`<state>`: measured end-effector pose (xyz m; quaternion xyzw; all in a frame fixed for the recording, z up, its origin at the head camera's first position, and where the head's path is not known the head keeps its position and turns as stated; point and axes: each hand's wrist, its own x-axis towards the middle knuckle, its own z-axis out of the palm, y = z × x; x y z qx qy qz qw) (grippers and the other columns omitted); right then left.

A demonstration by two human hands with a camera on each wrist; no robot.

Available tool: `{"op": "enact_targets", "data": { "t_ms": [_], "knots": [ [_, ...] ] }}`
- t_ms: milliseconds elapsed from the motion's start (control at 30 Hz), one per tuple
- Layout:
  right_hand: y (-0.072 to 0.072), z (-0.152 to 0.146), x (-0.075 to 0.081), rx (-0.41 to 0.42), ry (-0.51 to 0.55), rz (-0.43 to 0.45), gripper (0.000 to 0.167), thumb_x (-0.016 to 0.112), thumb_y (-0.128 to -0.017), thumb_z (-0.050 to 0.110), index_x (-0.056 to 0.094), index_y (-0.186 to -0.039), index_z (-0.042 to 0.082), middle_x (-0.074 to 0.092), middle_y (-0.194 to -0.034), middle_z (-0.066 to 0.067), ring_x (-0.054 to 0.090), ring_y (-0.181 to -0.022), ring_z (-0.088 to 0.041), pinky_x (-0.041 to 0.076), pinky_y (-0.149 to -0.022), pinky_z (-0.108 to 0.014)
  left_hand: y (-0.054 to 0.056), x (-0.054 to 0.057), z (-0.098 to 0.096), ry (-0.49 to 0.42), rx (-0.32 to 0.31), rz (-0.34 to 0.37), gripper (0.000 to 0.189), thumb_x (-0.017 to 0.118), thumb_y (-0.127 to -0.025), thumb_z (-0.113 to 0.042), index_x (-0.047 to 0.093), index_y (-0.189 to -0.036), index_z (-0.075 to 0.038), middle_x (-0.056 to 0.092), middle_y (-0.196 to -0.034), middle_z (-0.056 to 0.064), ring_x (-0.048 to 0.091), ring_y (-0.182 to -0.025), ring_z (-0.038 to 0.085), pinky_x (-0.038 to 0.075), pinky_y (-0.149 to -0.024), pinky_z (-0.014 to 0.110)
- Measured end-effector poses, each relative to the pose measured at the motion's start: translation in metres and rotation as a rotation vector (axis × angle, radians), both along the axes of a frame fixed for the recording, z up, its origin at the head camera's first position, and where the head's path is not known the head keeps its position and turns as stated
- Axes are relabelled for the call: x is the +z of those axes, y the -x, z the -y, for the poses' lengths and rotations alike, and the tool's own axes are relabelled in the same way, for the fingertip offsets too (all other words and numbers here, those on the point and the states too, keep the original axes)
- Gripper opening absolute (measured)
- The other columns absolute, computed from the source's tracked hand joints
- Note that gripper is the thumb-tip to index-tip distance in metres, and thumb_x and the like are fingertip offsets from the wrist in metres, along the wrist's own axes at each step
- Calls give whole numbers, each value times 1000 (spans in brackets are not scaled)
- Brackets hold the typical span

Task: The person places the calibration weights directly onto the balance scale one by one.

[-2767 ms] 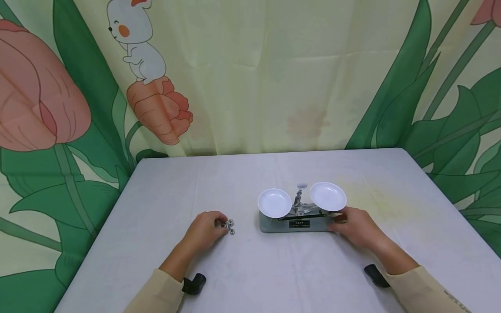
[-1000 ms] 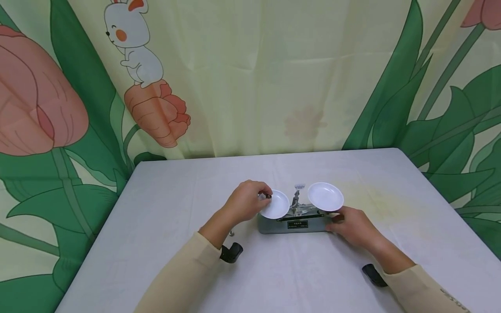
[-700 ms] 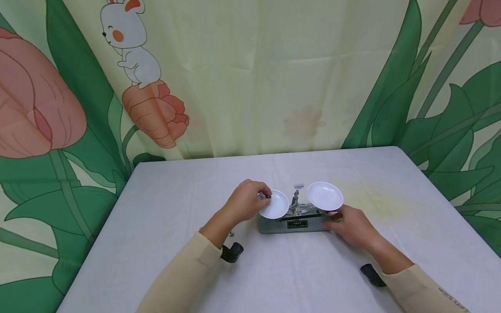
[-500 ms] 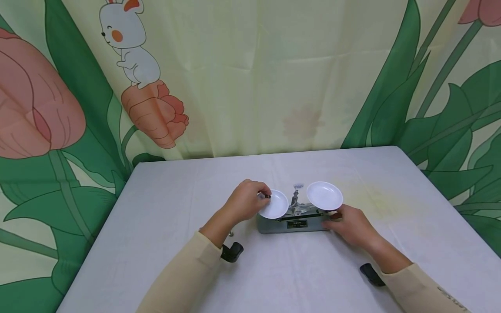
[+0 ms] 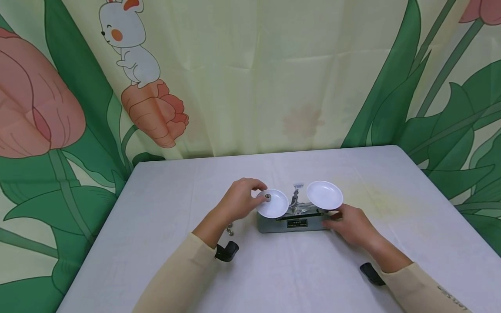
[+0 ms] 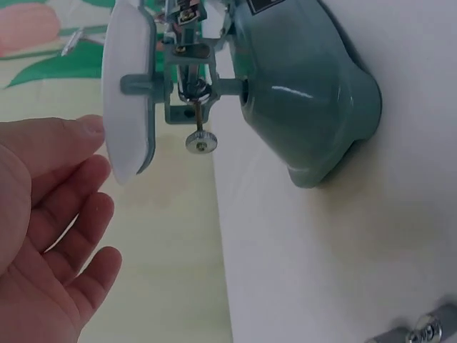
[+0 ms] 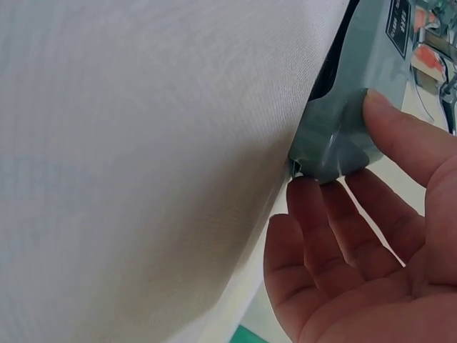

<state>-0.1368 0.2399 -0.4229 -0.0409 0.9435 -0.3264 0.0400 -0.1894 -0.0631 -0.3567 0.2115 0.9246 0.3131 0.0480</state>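
Fingers parted, the left hand (image 5: 239, 200) is hovering beside a small weight (image 5: 268, 197) (in the white pan (image 5: 276, 209)); the right hand (image 5: 355, 225) is gripping the balance (image 5: 273, 225).

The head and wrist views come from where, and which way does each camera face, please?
Head: worn on the head, facing forward and down at the balance scale; left hand, right hand and sleeves show.
Left wrist: worn there, facing the scale's left end; fingers show.
Right wrist: worn there, facing the scale's right end; that hand's fingers show.
Both wrist views share the scale's base.
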Motion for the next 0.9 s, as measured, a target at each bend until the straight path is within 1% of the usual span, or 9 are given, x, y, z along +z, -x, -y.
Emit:
{"op": "enact_targets", "data": {
  "t_ms": [133, 267, 533, 900],
  "knots": [
    [1, -1, 1, 5, -4, 3, 61, 81, -84, 18, 54, -132, -7, 66, -117, -25, 65, -103, -40, 53, -84, -54, -2, 1, 9, -17, 13, 1, 30, 74, -92, -15, 71, -122, -9, 69, -119, 4, 60, -115, 25, 50, -96, 39],
    [1, -1, 2, 11, -3, 0, 61, 82, -83, 20, 54, -131, -7, 66, -116, -25, 66, -100, -39, 54, -82, -52, -5, 1, 20, -23, 40, 6, 31, 74, -92, -14, 70, -123, -9, 69, -119, 4, 61, -115, 24, 50, -97, 39],
    [1, -1, 2, 13, -1, 3, 61, 81, -83, 19, 55, -131, -7, 66, -117, -25, 66, -100, -38, 54, -80, -51, -13, -4, 41, -10, 93, 33, 32, 74, -92, -14, 70, -123, -9, 68, -120, 9, 60, -116, 26, 49, -97, 43],
    [0, -2, 2, 14, 1, 7, 60, 82, -83, 19, 56, -130, -7, 66, -117, -25, 67, -98, -37, 55, -79, -50, -24, -26, 67, -4, 168, 88, 30, 75, -91, -13, 71, -120, -9, 68, -117, 8, 60, -114, 30, 50, -95, 44]
  ]
}}
